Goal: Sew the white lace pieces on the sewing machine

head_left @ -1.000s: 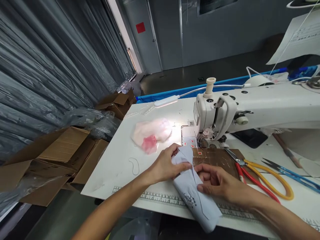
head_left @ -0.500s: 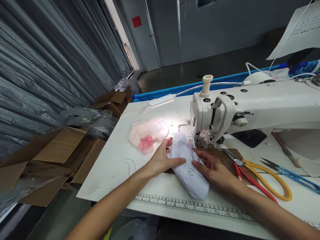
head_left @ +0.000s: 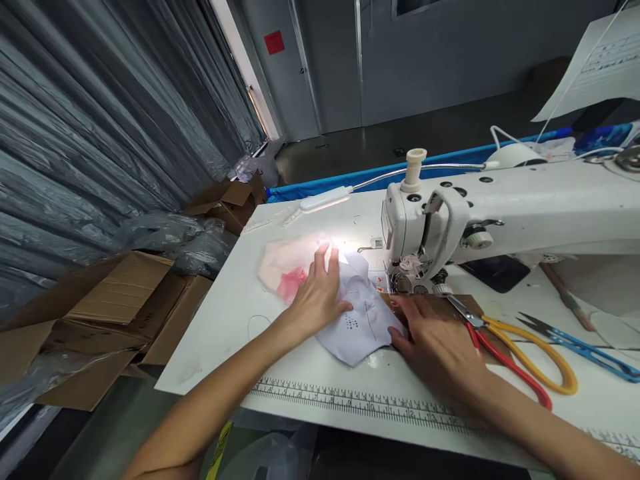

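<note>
A pale white cloth piece [head_left: 363, 327] with printed dots and a drawn line lies on the table just left of the sewing machine's needle area. My left hand [head_left: 317, 290] rests on its left side, fingers stretched and apart, thumb on the cloth. At the cloth's right corner is my right hand [head_left: 433, 333], closed on the edge between thumb and fingers; the fingertips are partly hidden. A sheer peach fabric piece [head_left: 275, 260] with a pink part [head_left: 290, 283] lies behind and left of my left hand.
The white sewing machine [head_left: 525, 210] stands at right. Yellow-and-red-handled scissors [head_left: 530, 353] and blue snips [head_left: 585, 347] lie beside my right forearm. A lamp [head_left: 325, 200] lights the work area. A ruler strip [head_left: 370, 407] runs along the front edge; cardboard boxes [head_left: 120, 293] stand at left.
The white cloth has turned and spread out flatter, its lower end swinging left. My left hand has moved up and its fingers have opened out over the cloth; my right hand stays by its right edge.
</note>
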{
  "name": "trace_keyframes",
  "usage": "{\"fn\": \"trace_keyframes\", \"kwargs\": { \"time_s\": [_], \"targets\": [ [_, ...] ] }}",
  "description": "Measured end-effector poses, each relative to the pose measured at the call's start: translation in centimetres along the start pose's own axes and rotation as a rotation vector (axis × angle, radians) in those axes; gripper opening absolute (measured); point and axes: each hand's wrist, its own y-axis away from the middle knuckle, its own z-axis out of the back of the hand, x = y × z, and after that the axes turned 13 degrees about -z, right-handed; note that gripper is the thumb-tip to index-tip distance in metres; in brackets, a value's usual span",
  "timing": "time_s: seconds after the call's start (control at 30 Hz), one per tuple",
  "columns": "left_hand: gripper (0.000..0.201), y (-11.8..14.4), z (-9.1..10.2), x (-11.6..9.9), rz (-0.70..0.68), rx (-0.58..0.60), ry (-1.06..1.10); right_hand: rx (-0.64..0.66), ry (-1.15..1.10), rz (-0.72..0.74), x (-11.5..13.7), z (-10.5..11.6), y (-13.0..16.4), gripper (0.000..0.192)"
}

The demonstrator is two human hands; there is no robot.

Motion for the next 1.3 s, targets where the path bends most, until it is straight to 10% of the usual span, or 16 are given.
{"fn": "trace_keyframes", "kwargs": {
  "time_s": [0.17, 0.33, 0.53, 0.9, 1.13, 1.3],
  "targets": [
    [0.071, 0.3, -0.8, -2.9, -0.151, -0.178, -0.378, 0.038, -0.086, 0.388, -1.0, -0.7, -0.2, 0.028],
    [0.037, 0.9, -2.8, -3.5, -0.551, 0.075, -0.245, 0.103, -0.148, 0.361, -2.3, -0.6, -0.7, 0.025],
    [0.05, -0.3, -2.1, -2.7, -0.333, 0.245, -0.144, 0.199, -0.251, 0.318, -2.8, 0.7, -0.7, 0.027],
    [0.021, -5.8, -3.4, -1.6, -0.383, 0.126, 0.192, 0.159, -0.195, 0.339, -2.8, 0.2, -0.3, 0.03],
    [0.023, -1.0, -0.9, -0.3, -0.545, 0.123, 0.17, 0.185, -0.185, 0.34, -3.2, 0.1, 0.0, 0.029],
    [0.066, 4.6, -2.1, -3.0, -0.516, 0.192, 0.194, 0.178, -0.183, 0.293, -3.7, 0.6, -0.3, 0.018]
  ]
}}
